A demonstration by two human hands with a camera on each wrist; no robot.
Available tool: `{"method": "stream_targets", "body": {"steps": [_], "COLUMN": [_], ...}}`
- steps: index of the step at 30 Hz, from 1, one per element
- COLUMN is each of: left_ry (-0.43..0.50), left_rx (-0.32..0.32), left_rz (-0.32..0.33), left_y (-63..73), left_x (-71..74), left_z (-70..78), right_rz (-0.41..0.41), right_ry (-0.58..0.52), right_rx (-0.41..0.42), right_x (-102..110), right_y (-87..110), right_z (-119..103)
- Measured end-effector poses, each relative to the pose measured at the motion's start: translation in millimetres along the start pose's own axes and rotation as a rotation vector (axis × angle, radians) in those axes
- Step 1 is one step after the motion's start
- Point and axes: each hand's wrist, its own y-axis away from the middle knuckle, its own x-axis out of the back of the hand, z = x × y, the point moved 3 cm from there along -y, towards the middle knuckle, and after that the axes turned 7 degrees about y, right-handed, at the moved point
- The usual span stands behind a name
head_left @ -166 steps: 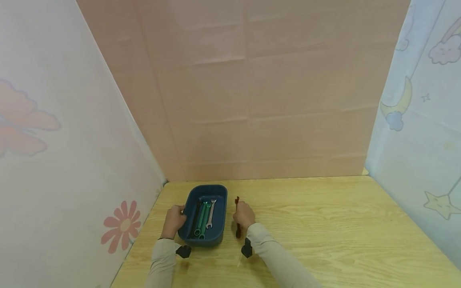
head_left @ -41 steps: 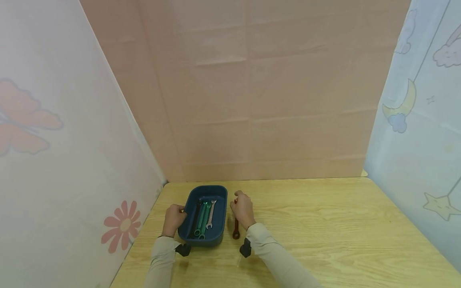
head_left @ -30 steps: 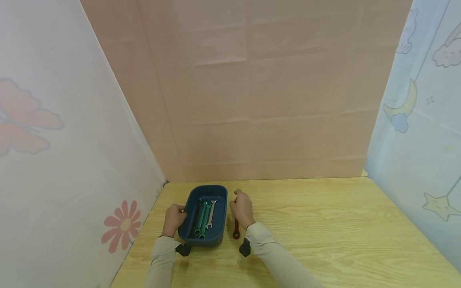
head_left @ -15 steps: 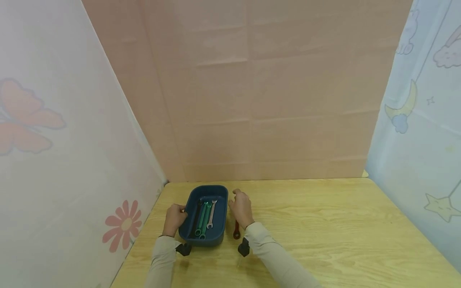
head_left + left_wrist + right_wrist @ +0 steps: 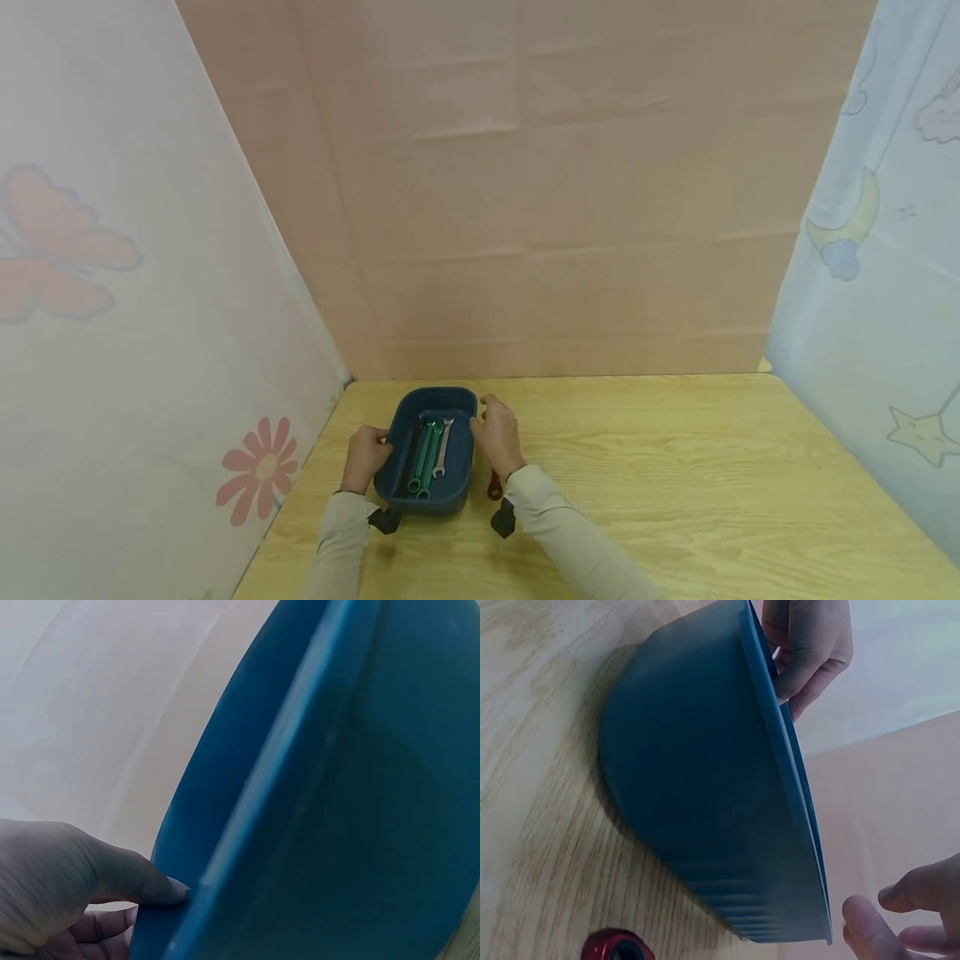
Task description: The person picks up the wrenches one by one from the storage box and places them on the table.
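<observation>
A dark blue plastic bin [image 5: 431,504] stands on the table with combination wrenches lying inside: two green wrenches [image 5: 424,467], a silver wrench [image 5: 444,446] and a black wrench [image 5: 414,442]. My left hand [image 5: 365,457] pinches its left rim, thumb on the inner side, as the left wrist view confirms. Close to the opposite rim is my right hand [image 5: 497,433], fingers loosely bent and holding nothing. In the right wrist view its fingertips [image 5: 864,919] are apart from the bin. Under that hand a red wrench [image 5: 494,487] lies on the table, mostly hidden.
The light wood table [image 5: 675,475] extends to the right of the bin. A pinkish-brown backdrop [image 5: 525,208] rises behind it. White cloth with printed flowers [image 5: 264,468] borders the left side, and pale blue cloth [image 5: 877,317] the right.
Over five seconds ago my right hand gripped the red wrench; it has since let go, leaving it on the table. That hand has drifted left to the bin's rim. The left hand keeps its hold.
</observation>
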Motion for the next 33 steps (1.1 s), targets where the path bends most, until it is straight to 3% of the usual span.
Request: {"method": "stream_targets", "body": {"steps": [25,33], "left_ry": [-0.012,-0.025], "left_rx": [-0.024,-0.034], "left_rz": [0.021,0.026], "left_y": [0.1,-0.4], "left_x": [-1.4,-1.8], "left_z": [0.3,2.7], "right_rz": [-0.082,-0.050], "right_ry": [-0.043,-0.052], "right_rx": [-0.008,0.065], "right_x": [-14.2,-18.8], "right_y": [0.9,2.7], "right_z": [-12.1,-14.7]}}
